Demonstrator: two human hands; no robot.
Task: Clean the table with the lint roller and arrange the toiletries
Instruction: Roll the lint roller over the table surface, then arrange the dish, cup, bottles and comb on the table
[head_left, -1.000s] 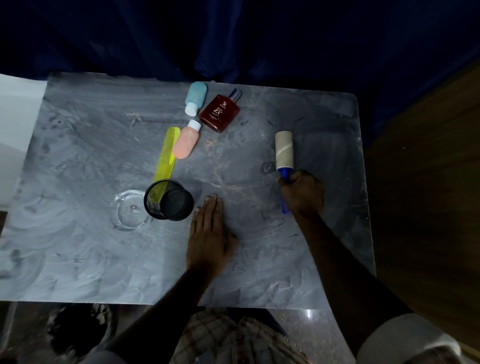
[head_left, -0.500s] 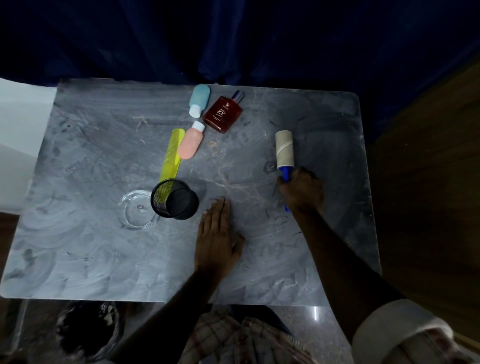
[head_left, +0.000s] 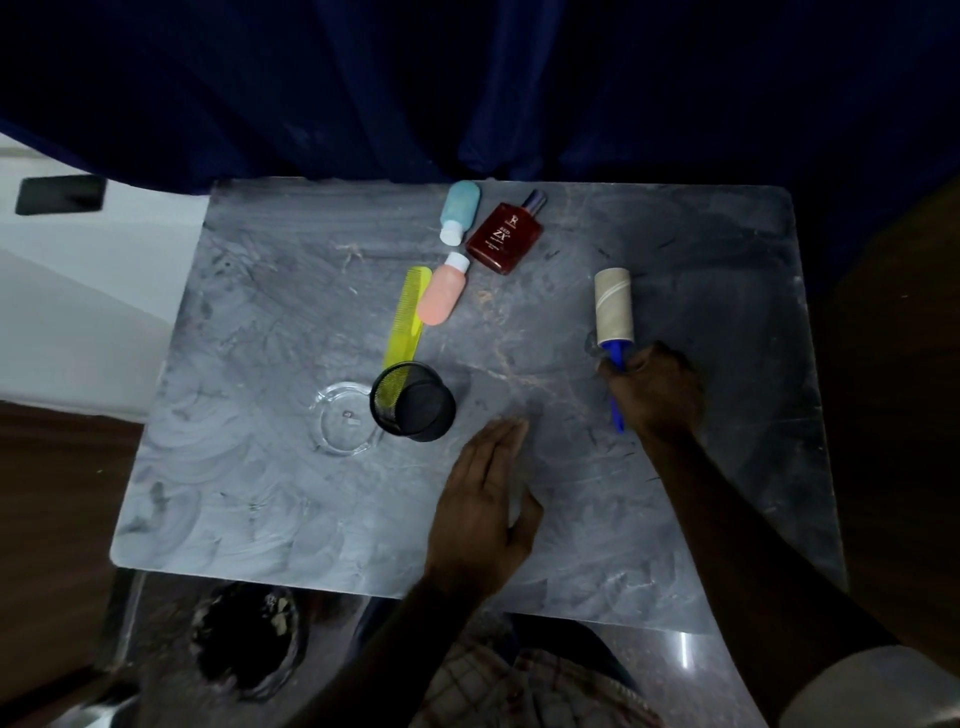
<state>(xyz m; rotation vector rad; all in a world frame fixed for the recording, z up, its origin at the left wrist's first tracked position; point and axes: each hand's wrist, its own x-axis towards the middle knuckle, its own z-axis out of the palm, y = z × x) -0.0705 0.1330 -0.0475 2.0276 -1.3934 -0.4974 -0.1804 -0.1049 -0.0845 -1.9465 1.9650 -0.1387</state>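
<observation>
Overhead view of a grey marbled table (head_left: 260, 493) backed by a dark blue curtain (head_left: 519, 88). The right hand (head_left: 655, 391) is closed around the blue handle of the lint roller (head_left: 613, 307); the roller's pale cylinder lies on the table surface at the right of centre, pointing away from the person, and the handle's end shows below the fist. The left hand (head_left: 483, 512) lies flat, palm down, fingers extended and together, on the table near its front edge; it holds nothing.

Toiletries lie in a group toward the far centre of the table: a light blue bottle (head_left: 460, 210) with a white cap, a dark red perfume bottle (head_left: 505, 235) just beside it, a pink bottle (head_left: 443, 298) with a white cap nearer the person, and a yellow comb (head_left: 408, 319) alongside the pink bottle. The comb's near end meets the rim of a black mesh cup (head_left: 414, 401), which lies tipped on its side. A clear glass dish (head_left: 345, 418) sits against the cup's left side.
</observation>
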